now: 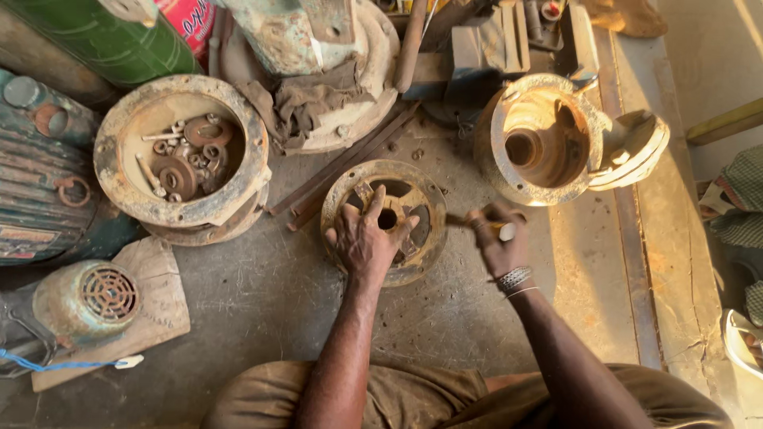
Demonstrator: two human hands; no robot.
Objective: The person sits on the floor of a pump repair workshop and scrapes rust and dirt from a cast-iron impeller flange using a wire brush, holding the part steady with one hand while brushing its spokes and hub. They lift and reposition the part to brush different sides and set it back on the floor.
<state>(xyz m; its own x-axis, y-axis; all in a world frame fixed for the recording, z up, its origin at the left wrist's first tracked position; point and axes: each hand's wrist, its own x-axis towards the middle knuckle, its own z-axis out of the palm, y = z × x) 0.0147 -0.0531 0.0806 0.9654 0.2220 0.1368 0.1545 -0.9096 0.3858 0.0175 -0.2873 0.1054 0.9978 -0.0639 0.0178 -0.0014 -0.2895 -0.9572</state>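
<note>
A rusty round motor end cover (413, 179) with a hub hole in its middle lies on the bench. My left hand (367, 237) rests spread on top of it, fingers near the hub. My right hand (499, 237) is just right of the cover, fingers closed around a thin tool (459, 222) whose tip points left at the cover's rim. A metal bracelet sits on my right wrist.
A rusty housing (127, 131) at the left holds several washers, rings and bolts. Another rusty housing (548, 143) stands at the upper right. A green finned motor (32, 191), a small fan-grilled motor (87, 298) on cardboard, rags and metal bars crowd the back.
</note>
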